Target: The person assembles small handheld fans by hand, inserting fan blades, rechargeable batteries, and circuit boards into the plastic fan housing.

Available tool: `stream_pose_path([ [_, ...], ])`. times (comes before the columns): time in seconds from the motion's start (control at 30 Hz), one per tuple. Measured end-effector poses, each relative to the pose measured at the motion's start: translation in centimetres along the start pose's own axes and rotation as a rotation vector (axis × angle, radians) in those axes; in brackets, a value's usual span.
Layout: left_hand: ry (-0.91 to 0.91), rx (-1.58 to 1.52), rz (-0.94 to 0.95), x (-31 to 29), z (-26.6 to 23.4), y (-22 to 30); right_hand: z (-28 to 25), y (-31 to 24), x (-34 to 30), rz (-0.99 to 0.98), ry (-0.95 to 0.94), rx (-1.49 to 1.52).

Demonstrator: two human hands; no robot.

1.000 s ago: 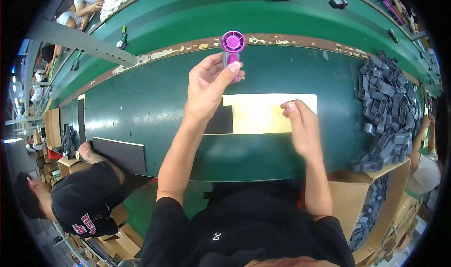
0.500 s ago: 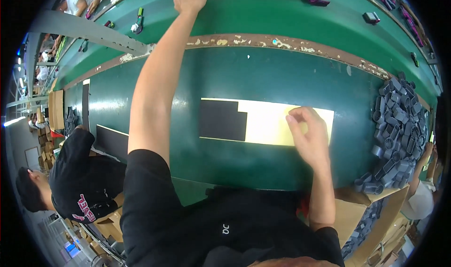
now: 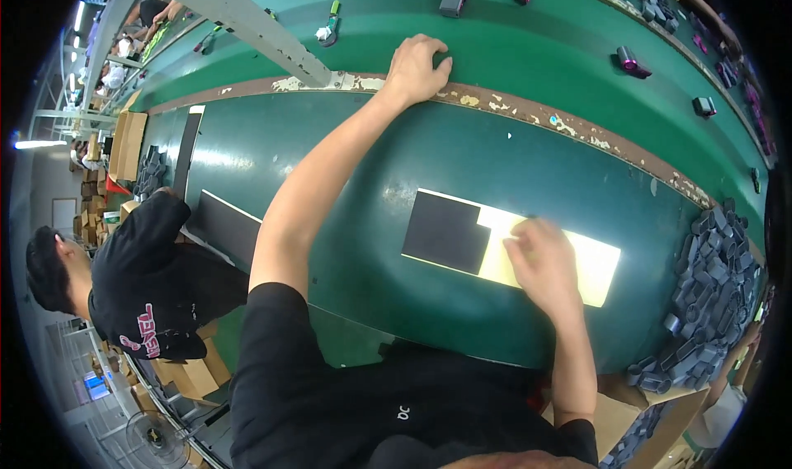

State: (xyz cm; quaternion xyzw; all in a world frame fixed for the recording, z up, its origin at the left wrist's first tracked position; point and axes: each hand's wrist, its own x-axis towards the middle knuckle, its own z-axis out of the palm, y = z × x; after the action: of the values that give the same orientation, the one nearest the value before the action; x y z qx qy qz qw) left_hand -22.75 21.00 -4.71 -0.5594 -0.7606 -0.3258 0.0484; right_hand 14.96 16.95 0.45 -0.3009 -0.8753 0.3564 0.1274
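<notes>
The left arm is stretched far out across the green table (image 3: 330, 180). The left hand (image 3: 417, 66) is laid on the worn brown strip (image 3: 528, 114) at the table's far edge, with the fingers curled down over it. Whether anything is held under the fingers cannot be told.

The right arm is bent and kept close to the body. The right hand (image 3: 544, 263) is rested on a yellow sheet (image 3: 598, 267) that is lying flat on the table. The fingers are loosely curled and pressed on the sheet, and the hand looks a little blurred. A black square pad (image 3: 445, 232) is laid on the left end of the sheet, just beside the right hand.

A heap of dark grey parts (image 3: 709, 279) is piled at the right side of the table. Small pink and dark things (image 3: 631, 60) are spread on the green belt (image 3: 561, 32) beyond the brown strip. Another person in a black shirt (image 3: 140, 279) is seen at the left.
</notes>
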Motion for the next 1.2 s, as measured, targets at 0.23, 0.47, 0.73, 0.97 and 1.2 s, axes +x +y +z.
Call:
stream_pose_path([
  [0.23, 0.156, -0.033, 0.051, -2.6, 1.6, 1.7, -2.0, 2.8, 13.2, -0.099, 0.133, -0.048],
  [0.47, 0.203, 0.066, 0.08, -2.2, 0.3, 2.8, -3.0, 9.8, 33.2, -0.133, 0.471, -0.379],
  [0.73, 0.191, 0.003, 0.13, -1.8, 1.2, 3.6, -6.5, 16.9, 42.7, -0.02, 0.39, -0.534],
  [0.97, 0.214, 0.025, 0.082, -2.2, 0.9, 2.2, -6.4, 13.5, 35.5, 0.01, 0.441, -0.04],
  [1.2, 0.44, 0.147, -0.076, 0.1, 0.2, -0.1, -8.8, 5.9, 14.9, -0.086, 0.197, 0.548],
])
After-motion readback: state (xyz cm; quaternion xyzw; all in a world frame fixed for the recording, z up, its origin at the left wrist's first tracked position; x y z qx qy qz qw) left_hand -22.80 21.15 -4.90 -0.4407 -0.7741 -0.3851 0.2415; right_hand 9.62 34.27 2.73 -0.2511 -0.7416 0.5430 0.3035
